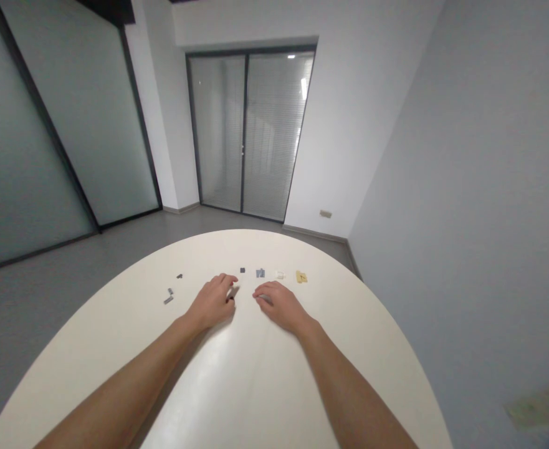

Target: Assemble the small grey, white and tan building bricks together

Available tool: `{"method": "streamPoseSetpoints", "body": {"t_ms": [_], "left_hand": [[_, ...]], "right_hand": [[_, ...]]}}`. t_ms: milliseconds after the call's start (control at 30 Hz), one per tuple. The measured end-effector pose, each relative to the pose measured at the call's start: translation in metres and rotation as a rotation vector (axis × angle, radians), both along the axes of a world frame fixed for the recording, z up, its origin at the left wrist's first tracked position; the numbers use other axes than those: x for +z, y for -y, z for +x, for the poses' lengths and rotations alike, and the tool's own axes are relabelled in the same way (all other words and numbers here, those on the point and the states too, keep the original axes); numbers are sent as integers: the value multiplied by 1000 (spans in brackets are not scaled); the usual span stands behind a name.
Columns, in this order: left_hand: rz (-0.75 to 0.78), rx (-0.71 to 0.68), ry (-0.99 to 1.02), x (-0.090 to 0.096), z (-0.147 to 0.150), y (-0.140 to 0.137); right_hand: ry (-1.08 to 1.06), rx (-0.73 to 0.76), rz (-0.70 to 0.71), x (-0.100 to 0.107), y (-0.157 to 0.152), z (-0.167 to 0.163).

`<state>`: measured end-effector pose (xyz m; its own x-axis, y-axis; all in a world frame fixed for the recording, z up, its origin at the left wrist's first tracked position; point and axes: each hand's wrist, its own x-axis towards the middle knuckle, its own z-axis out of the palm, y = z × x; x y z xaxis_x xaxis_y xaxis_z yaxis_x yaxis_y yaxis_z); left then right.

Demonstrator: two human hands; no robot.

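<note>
My left hand (214, 300) rests over the middle of the white round table (237, 386), thumb and fingers apart. A small dark patch shows by its thumb; whether it is a piece or a shadow I cannot tell. Opposite it, my right hand (281, 304) lies low on the table with fingers loosely bent and the thumb a little apart. Nothing clear shows in its grip. Just beyond the hands are a small black square piece (242, 270), a blue-grey cluster of small pieces (260, 273), a whitish cluster (280, 274) and a yellow cluster (301, 276).
Left of my left hand lie a small dark piece (179, 275) and two grey pieces, a short one (170, 291) and a longer one (168, 300). Past the table's far edge stand a glass door with blinds (274, 137) and frosted panels (82, 112). A grey wall (480, 206) rises at right.
</note>
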<state>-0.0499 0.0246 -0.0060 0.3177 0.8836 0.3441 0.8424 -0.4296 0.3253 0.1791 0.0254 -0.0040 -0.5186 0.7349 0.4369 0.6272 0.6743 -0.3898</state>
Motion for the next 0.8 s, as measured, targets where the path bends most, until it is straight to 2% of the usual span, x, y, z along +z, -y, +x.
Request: {"method": "streamPoseSetpoints", "body": {"t_ms": [200,467,800], "left_hand": [[16,-46,-110,13,5,9],[40,-166,-26,7,21,13],[24,-138,54,4,25,16]], "right_hand": [[6,-3,-5,1,1,-1],[17,-11,-6,3,1,-3],[-12,32,19,2,2,-2]]}}
